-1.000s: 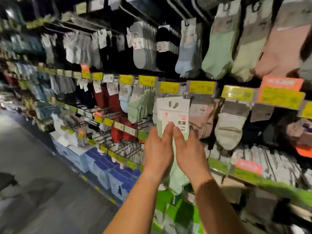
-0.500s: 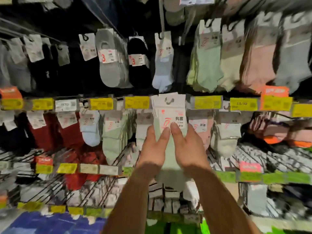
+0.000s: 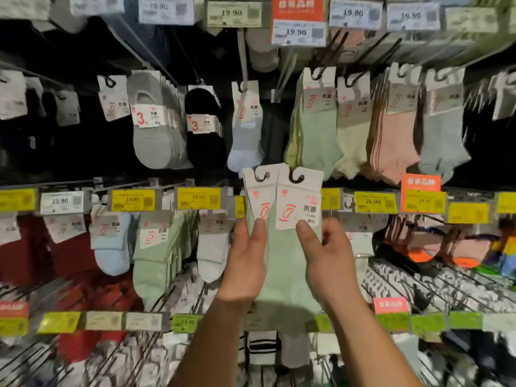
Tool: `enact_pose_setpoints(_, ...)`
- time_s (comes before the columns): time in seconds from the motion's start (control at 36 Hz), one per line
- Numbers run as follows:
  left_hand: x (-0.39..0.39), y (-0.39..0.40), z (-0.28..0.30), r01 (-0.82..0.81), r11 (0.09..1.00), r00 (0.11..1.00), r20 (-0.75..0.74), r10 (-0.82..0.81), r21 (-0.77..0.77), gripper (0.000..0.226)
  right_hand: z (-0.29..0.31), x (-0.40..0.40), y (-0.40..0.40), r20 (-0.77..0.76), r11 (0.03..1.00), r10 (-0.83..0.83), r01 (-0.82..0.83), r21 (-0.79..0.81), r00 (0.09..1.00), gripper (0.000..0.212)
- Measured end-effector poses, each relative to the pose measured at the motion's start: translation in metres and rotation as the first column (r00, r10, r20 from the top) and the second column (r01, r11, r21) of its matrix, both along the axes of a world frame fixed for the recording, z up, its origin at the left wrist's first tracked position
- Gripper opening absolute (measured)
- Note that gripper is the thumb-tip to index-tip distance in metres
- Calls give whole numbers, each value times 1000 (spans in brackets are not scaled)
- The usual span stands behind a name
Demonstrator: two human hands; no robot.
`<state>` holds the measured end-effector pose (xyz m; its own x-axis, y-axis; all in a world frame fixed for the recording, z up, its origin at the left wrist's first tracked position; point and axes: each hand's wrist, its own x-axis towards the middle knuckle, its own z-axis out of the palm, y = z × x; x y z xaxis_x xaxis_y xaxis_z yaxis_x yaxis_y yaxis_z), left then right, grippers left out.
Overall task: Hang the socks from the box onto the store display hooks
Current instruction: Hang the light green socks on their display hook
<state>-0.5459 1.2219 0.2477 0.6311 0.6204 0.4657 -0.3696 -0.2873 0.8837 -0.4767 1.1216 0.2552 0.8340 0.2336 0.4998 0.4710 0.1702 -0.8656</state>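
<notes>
I hold a small stack of pale green sock packs (image 3: 284, 263) up in front of the display, their white header cards (image 3: 300, 202) fanned apart at the top. My left hand (image 3: 245, 263) grips the left packs, thumb on the card. My right hand (image 3: 329, 261) pinches the right pack's card at its lower edge. A hook with matching green socks (image 3: 318, 135) hangs just above and to the right. The box is out of view.
Rows of hanging socks fill the wall: grey (image 3: 156, 129), black (image 3: 203, 129), light blue (image 3: 245, 135), yellow (image 3: 351, 135), pink (image 3: 391, 135). Yellow price tags (image 3: 198, 198) line the rail at hand height. Bare wire hooks (image 3: 446, 286) jut out at lower right.
The view has swung from the aisle to face the display and moved closer. My hands have spread the cards apart, so two hanger cut-outs now show side by side.
</notes>
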Motion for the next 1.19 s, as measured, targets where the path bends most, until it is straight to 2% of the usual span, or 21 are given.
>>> enact_pose_setpoints(0.08, 6, 2, 2, -10, 1000, 1000, -8, 9, -30, 27, 2, 8, -3, -48, 997, 52, -49, 67, 997, 34)
enact_pose_setpoints(0.17, 11, 3, 2, -43, 999, 999, 13, 43, -27, 27, 6, 11, -2, -131, 961, 210, -180, 210, 969, 17)
enact_pose_setpoints(0.25, 12, 8, 2, -74, 996, 997, 24, 75, -44, 25, 15, 17, -5, -133, 930, 299, -257, 262, 945, 20)
enact_pose_setpoints(0.39, 13, 17, 7, -117, 992, 993, 20, 119, -51, 25, 57, 39, -11, -86, 947, 242, -216, 236, 967, 16)
enact_pose_setpoints(0.5, 17, 18, 19, -112, 990, 992, 44, 116, -90, 16, 92, 45, -7, -47, 958, 227, -215, 188, 973, 23)
enact_pose_setpoints(0.72, 30, 19, 52, -150, 989, 984, 100, 149, 5, 6, 137, 63, -4, 14, 963, 171, -170, 209, 985, 13)
enact_pose_setpoints(0.94, 47, 21, 72, -186, 982, 980, 81, 183, 31, 13, 193, 94, -6, 110, 967, 88, -112, 229, 990, 7)
enact_pose_setpoints(1.19, 53, 18, 71, -202, 979, 977, 70, 200, 21, 19, 219, 121, -1, 136, 972, 73, -101, 212, 988, 5)
